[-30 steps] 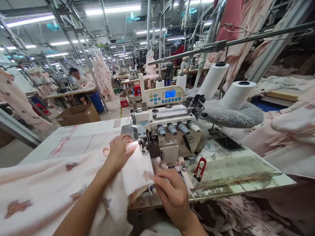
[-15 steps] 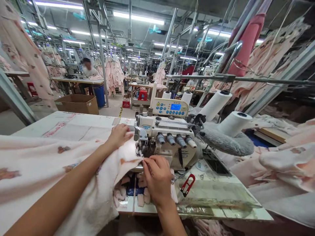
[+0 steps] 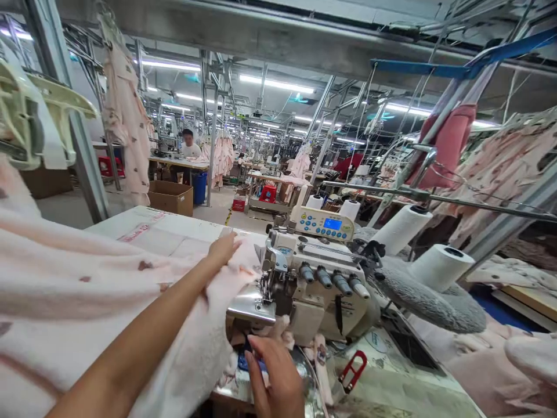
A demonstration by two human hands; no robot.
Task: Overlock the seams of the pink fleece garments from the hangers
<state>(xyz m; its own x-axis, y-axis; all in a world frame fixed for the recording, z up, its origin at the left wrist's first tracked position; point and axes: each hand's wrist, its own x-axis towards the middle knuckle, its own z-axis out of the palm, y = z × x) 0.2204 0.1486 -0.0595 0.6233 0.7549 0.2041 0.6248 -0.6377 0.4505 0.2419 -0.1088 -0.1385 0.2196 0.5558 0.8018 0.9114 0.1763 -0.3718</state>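
Pale pink printed fleece fabric (image 3: 187, 325) spreads across the left of the table and reaches the overlock sewing machine (image 3: 304, 261). My left hand (image 3: 223, 248) grips the fabric at its far side, left of the machine head; the fingertips are partly hidden. Below the metal needle plate (image 3: 252, 309), my right hand (image 3: 278, 371) is away from the fabric. Its thumb and index finger are apart, with nothing visible between them. Fabric scraps (image 3: 282, 331) and a blue item (image 3: 249, 361) lie just beyond it. To its right is a red-handled tool (image 3: 353, 370), perhaps thread snips.
White thread cones (image 3: 441, 267) stand right of the machine, near a grey fuzzy roll (image 3: 430, 305). A control panel (image 3: 324, 223) tops the machine. Behind are a cardboard box (image 3: 170, 197), hanging garments (image 3: 126, 116) and a seated person (image 3: 190, 150). More fabric is piled at right (image 3: 483, 371).
My right hand has let go of the fabric edge and moved down, its fingers parting. The fabric has come away leftward from the needle area, baring the plate. The camera view has shifted.
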